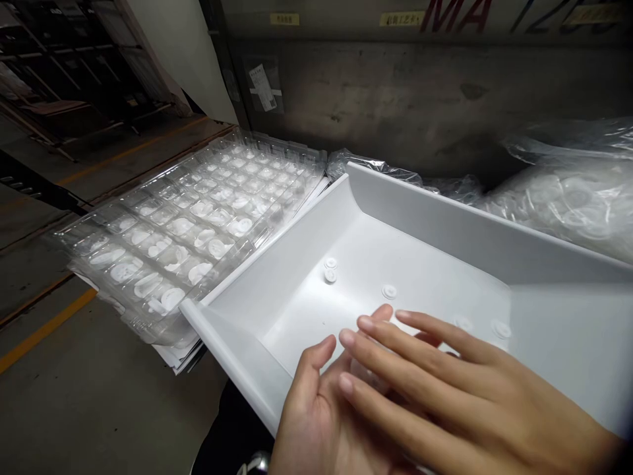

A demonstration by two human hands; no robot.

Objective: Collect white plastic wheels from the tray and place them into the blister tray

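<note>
My left hand is palm up and cupped at the near side of the pale grey tray, its thumb sticking out to the side. Across it lies my right hand, fingers stretched out and slightly spread, covering most of the left palm. A whitish translucent piece shows in part between the two hands; its kind is hidden. On the tray's floor beyond the fingers are several small round white plastic parts, among them a flanged disc and a pair of parts farther left.
Left of the tray, a clear compartment tray holds many white parts on stacked sheets. Plastic bags of white parts lie behind the tray at right. A grey metal wall rises at the back.
</note>
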